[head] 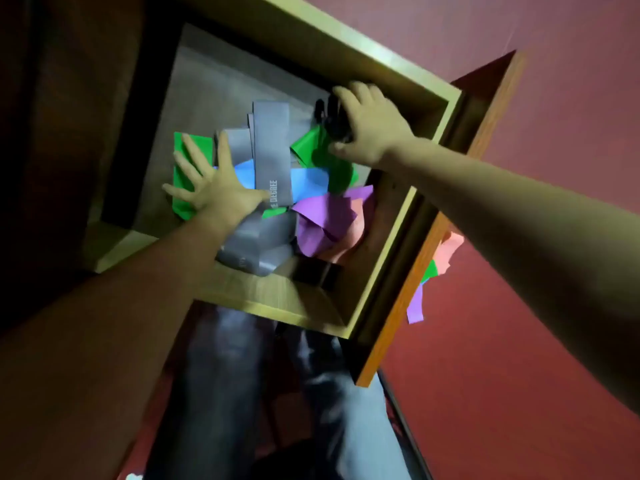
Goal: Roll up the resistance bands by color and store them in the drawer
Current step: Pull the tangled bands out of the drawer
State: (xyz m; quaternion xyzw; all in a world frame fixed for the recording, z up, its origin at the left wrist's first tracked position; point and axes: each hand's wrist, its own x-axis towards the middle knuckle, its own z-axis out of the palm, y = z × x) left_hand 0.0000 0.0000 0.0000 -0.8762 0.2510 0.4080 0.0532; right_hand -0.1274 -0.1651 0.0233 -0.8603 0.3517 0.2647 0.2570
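Grey bands (272,150) lie on top of a loose heap in the open drawer (263,289), unrolled, with green (183,150), blue (308,180), purple (322,216) and salmon (353,233) bands tangled below them.

The left arm reaches in over the drawer's near wall. The left hand (214,188) is palm down on the heap's left side with its fingers straight and fanned wide. They press on the green band and the edge of the grey ones and grasp nothing.

The right arm comes in across the drawer's right wall, stretched out to the far right corner. There the right hand (370,129) is bent down at the wrist, with fingers and thumb curled round a black bundle (332,116). The bundle is blurred, so whether it is a band cannot be told. It sits just beyond a second green fold (311,143) at the heap's far edge.

The heap fills the drawer's middle and right side, between the two hands. Outside the drawer's right wall, loose salmon, green and purple ends (446,251) show.
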